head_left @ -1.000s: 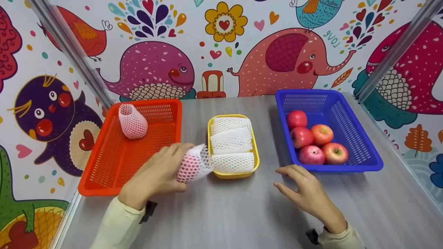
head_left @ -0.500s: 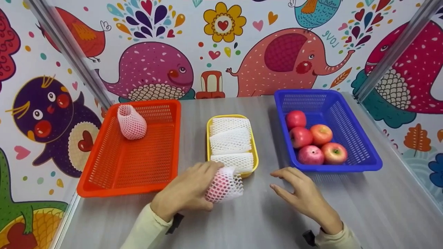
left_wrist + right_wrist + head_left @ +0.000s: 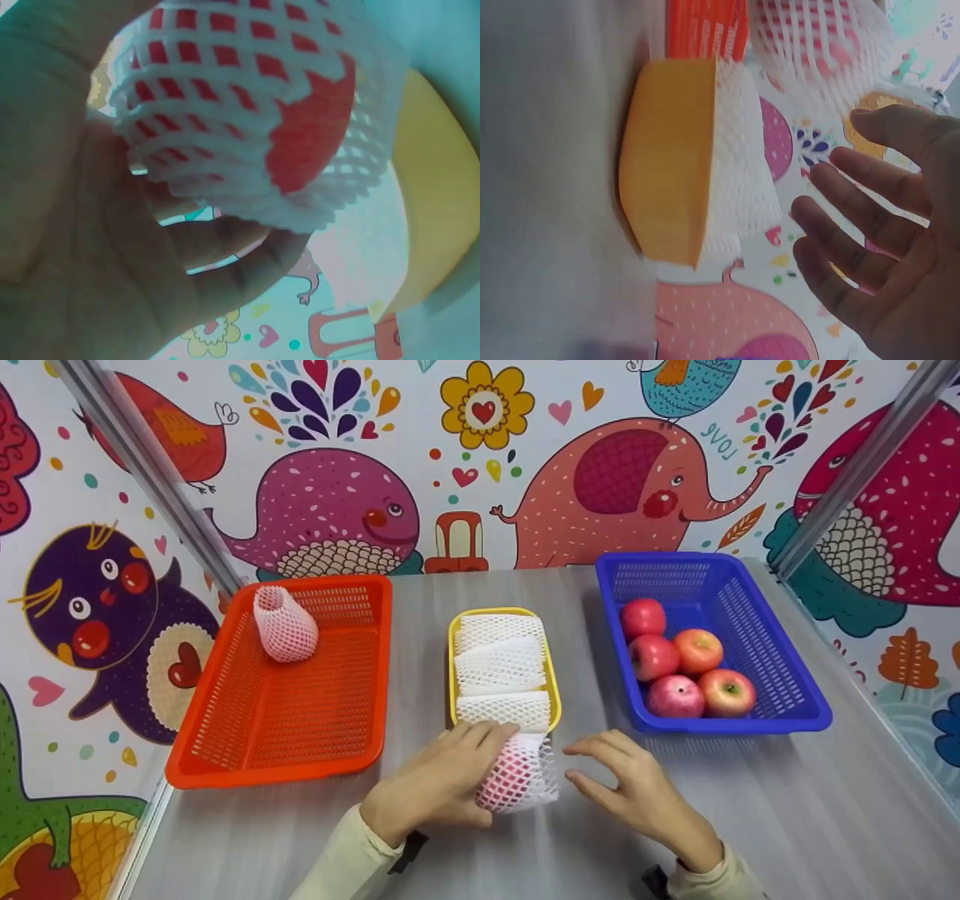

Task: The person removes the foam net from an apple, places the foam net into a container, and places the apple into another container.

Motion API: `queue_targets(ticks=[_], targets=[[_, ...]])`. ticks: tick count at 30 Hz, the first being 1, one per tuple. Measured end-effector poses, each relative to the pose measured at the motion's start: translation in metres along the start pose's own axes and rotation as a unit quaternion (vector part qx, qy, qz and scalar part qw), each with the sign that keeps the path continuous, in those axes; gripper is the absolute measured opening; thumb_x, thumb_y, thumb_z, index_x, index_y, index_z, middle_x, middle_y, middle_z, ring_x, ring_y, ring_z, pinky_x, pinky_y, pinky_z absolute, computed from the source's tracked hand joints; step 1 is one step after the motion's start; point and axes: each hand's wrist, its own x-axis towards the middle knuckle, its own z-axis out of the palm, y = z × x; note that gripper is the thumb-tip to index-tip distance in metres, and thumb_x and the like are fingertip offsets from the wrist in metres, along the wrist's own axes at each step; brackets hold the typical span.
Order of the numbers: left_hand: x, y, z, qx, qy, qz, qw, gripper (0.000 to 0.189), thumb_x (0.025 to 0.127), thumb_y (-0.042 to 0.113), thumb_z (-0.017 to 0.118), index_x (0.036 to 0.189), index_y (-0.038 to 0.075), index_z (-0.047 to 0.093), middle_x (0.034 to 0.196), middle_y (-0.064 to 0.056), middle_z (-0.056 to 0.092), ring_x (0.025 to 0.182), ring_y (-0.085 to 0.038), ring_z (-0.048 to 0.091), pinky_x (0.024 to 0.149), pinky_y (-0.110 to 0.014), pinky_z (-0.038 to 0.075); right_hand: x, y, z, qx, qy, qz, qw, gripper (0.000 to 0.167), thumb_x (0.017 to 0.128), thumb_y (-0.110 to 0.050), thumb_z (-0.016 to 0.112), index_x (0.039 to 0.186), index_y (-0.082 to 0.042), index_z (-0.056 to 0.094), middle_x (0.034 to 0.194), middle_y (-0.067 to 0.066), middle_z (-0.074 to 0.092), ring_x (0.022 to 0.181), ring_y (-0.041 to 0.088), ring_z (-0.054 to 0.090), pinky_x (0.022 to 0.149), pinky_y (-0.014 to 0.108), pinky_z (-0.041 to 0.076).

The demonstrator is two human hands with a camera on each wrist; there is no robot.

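Note:
My left hand [image 3: 442,776] holds an apple [image 3: 510,780] wrapped in a white foam net, in front of the yellow basket. In the left wrist view the red apple [image 3: 315,135] shows through the net, with the fingers curled around its far side. The loose end of the foam net [image 3: 549,776] points right, toward my right hand [image 3: 641,791]. That hand holds nothing; its fingers are spread and slightly bent, a small gap from the net. White foam nets [image 3: 499,660] lie in the yellow basket [image 3: 556,701].
A red basket [image 3: 382,697] at left holds one netted apple [image 3: 289,626]. The blue basket [image 3: 814,709] at right holds several bare apples [image 3: 697,651]. A wall with printed animals [image 3: 600,502] stands behind the grey table [image 3: 570,862].
My left hand has carried the netted apple rightward, from beside the red basket to the front of the yellow one. My right hand has shifted slightly left and nearer to me.

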Motion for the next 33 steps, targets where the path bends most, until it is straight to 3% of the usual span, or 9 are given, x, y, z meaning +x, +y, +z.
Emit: queue_targets(ticks=[5, 9, 15, 22, 26, 33], targets=[[0.006, 0.007, 0.002, 0.018, 0.01, 0.019, 0.9996, 0.104, 0.066, 0.038, 0.091, 0.149, 0.006, 0.037, 0.136, -0.007, 0.052, 0.123, -0.024, 0.05, 0.107, -0.037, 0.04, 0.003, -0.002, 0.013, 0.028, -0.015, -0.03, 0.999, 0.041, 0.077, -0.008, 0.082, 0.115, -0.01, 0.069, 0.108, -0.001, 0.067, 0.097, 0.017, 0.061, 0.086, 0.024, 0.047], [0.009, 0.011, 0.003, 0.03, 0.036, 0.048, 0.9978, 0.106, 0.063, 0.037, 0.091, 0.148, 0.004, 0.038, 0.136, -0.008, 0.053, 0.122, -0.023, 0.051, 0.106, -0.035, 0.039, 0.004, -0.002, 0.018, 0.036, -0.034, -0.04, 0.998, 0.054, 0.072, -0.014, 0.082, 0.122, -0.007, 0.064, 0.112, 0.002, 0.064, 0.098, 0.02, 0.057, 0.087, 0.029, 0.045], [0.014, 0.015, 0.006, 0.004, 0.046, 0.079, 0.9958, 0.108, 0.064, 0.031, 0.092, 0.15, -0.002, 0.034, 0.142, -0.011, 0.05, 0.127, -0.024, 0.05, 0.111, -0.033, 0.035, 0.005, -0.005, 0.024, 0.033, -0.057, -0.036, 0.9972, 0.074, 0.072, -0.028, 0.086, 0.135, -0.005, 0.055, 0.129, 0.01, 0.057, 0.115, 0.027, 0.053, 0.101, 0.033, 0.041], [0.009, 0.014, 0.007, -0.033, 0.04, 0.08, 0.9954, 0.104, 0.07, 0.022, 0.09, 0.152, -0.003, 0.031, 0.149, -0.014, 0.044, 0.134, -0.026, 0.045, 0.114, -0.032, 0.029, 0.007, -0.003, 0.029, 0.008, -0.015, -0.051, 0.9985, 0.074, 0.061, -0.023, 0.084, 0.129, -0.006, 0.059, 0.123, 0.008, 0.061, 0.112, 0.029, 0.056, 0.101, 0.033, 0.041], [0.004, 0.011, 0.007, -0.056, 0.039, 0.071, 0.9951, 0.096, 0.074, 0.017, 0.088, 0.151, -0.004, 0.034, 0.148, -0.015, 0.046, 0.133, -0.025, 0.047, 0.113, -0.032, 0.031, 0.006, -0.001, 0.029, 0.009, 0.0, -0.051, 0.9987, 0.07, 0.062, -0.027, 0.085, 0.124, -0.006, 0.062, 0.12, 0.006, 0.063, 0.11, 0.029, 0.056, 0.1, 0.033, 0.041], [0.004, 0.009, 0.007, -0.054, 0.071, 0.057, 0.9944, 0.072, 0.076, 0.006, 0.082, 0.14, -0.001, 0.048, 0.123, -0.008, 0.063, 0.107, -0.02, 0.064, 0.095, -0.03, 0.049, 0.002, 0.0, 0.028, 0.02, 0.002, -0.026, 0.9995, 0.078, 0.06, -0.031, 0.087, 0.129, -0.006, 0.061, 0.12, 0.005, 0.063, 0.111, 0.028, 0.055, 0.102, 0.03, 0.038]])
